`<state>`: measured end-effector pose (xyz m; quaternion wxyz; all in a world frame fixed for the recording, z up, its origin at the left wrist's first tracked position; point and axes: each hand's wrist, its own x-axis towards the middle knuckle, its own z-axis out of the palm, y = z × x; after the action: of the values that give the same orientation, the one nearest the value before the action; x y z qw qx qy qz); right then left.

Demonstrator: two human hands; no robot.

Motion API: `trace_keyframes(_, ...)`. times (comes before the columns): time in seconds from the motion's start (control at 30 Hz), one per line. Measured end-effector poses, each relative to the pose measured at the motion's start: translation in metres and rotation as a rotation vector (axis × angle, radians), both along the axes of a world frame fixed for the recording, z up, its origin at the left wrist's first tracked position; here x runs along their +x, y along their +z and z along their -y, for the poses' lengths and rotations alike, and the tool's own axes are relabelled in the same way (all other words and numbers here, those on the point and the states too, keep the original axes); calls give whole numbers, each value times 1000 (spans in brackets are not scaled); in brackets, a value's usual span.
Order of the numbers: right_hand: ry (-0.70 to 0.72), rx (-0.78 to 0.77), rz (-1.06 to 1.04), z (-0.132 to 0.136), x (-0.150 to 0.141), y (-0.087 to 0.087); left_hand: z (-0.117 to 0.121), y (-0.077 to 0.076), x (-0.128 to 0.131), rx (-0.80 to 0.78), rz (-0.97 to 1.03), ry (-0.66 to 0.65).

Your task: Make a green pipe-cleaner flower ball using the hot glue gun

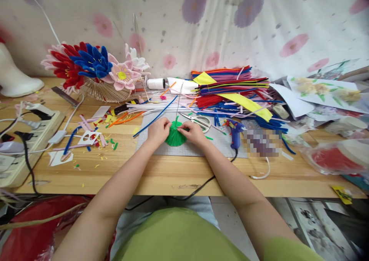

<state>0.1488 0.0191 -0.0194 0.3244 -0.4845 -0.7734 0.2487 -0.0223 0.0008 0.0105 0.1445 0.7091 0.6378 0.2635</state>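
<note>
A round, fan-like piece of green pipe cleaners point(175, 136) lies over the grey cutting mat point(161, 150), with thin wires standing up from its top. My left hand point(159, 131) grips its left edge, the thumb and fingers pinched together. On the other side my right hand point(192, 133) pinches the piece near its upper right. Just behind the right hand rest scissors point(204, 123) with pale handles. A blue pipe cleaner point(155, 117) slants past the left hand. The fingertips partly cover the green piece.
A blue glue gun point(235, 133) stands right of the mat, its cord crossing the table edge. Bundled pipe cleaners point(233, 86) pile up behind. Fuzzy flowers point(92, 63) stand back left, a power strip point(43, 138) front left. Scraps point(89, 138) litter the left side.
</note>
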Motion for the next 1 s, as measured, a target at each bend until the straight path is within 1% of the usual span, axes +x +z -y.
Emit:
trace_keyframes(0.1,0,13,8,0,0,-1,-5,0,-13,30,58,138)
trace_keyframes(0.2,7,16,7,0,1,-1,-15,-3,-32,37,137,239)
trace_keyframes(0.3,13,20,9,-1,1,-1,-24,-6,-50,10,250,195)
trace_keyframes(0.4,18,25,19,-2,2,0,-26,-5,-60,-28,317,166)
trace_keyframes(0.5,25,28,32,-3,3,0,-20,0,-59,9,230,120)
trace_keyframes(0.57,29,30,36,-3,3,-1,-16,2,-57,3,156,78)
trace_keyframes(0.63,32,33,37,-4,4,-1,-13,2,-56,-54,123,16)
trace_keyframes(0.7,40,36,41,-4,4,-1,-12,1,-57,-135,134,-59)
trace_keyframes(0.77,50,37,51,-4,4,0,-12,1,-58,-163,137,-127)
trace_keyframes(0.83,53,36,62,-5,4,0,-12,4,-56,-106,78,-151)
trace_keyframes(0.93,56,38,72,-5,4,1,-12,11,-45,15,-48,-87)
trace_keyframes(1.0,65,47,83,-4,5,2,-12,12,-34,33,-33,-85)
